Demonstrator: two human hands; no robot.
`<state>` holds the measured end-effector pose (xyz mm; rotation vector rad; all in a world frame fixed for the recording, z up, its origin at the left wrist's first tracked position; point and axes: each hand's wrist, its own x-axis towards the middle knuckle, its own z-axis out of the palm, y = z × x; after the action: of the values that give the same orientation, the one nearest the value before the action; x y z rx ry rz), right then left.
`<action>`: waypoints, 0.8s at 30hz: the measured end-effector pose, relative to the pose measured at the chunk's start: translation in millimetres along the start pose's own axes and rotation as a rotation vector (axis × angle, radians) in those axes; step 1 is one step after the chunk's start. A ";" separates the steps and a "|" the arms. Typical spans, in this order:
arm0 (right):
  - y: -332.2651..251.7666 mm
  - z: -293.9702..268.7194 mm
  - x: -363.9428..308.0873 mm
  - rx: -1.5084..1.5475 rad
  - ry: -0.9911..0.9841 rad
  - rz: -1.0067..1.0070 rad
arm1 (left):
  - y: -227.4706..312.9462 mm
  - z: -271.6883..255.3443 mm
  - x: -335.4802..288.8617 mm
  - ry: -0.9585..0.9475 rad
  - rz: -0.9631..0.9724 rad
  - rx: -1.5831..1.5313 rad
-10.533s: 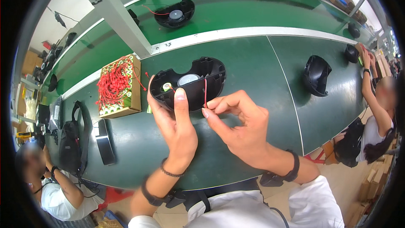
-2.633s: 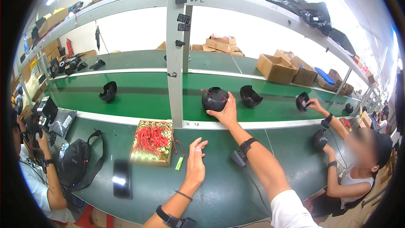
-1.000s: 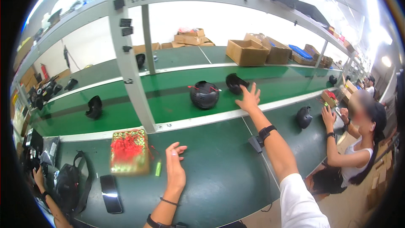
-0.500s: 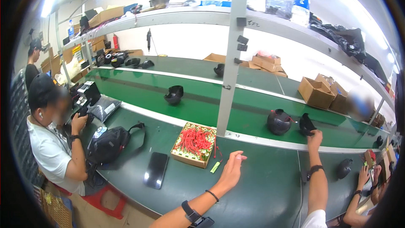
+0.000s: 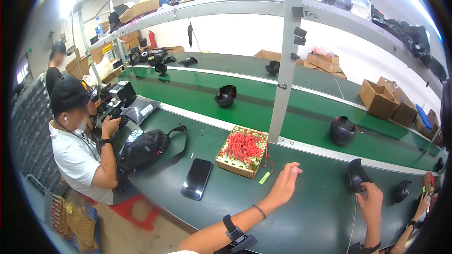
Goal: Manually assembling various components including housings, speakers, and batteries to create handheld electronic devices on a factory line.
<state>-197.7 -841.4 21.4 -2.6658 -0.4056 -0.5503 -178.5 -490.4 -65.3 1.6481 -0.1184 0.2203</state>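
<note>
My right hand (image 5: 371, 200) grips the lower edge of a black curved plastic shell (image 5: 355, 173) just above the near bench; whether the shell touches the bench, I cannot tell. My left hand (image 5: 286, 183) hovers over the bench, palm turned inward and fingers stretched out, with nothing in it. Just left of it lies a single green battery cell (image 5: 264, 178) with a red lead. Behind that, an open cardboard box (image 5: 235, 169) holds several upright green cells under a tangle of red wires (image 5: 242, 149).
A phone (image 5: 197, 179) and a black bag (image 5: 146, 148) lie to the left. On the green belt (image 5: 278, 117) stand black shells (image 5: 342, 130), (image 5: 225, 96). A metal post (image 5: 285, 61) rises behind the box. A co-worker (image 5: 77, 136) sits left; another's hands (image 5: 423, 203) work at far right.
My right hand has brought the black shell from the belt's edge toward me over the near bench. My view has turned left. The left hand stays extended near the box.
</note>
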 end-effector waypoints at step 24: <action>-111.6 140.2 35.7 1.438 -0.833 0.113 | 16.8 -3.1 -10.2 -0.316 -0.033 -0.062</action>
<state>-161.0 -676.2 -47.4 -1.3298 -0.5504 0.7185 -192.2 -489.4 -50.9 1.6124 -0.3340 -0.0705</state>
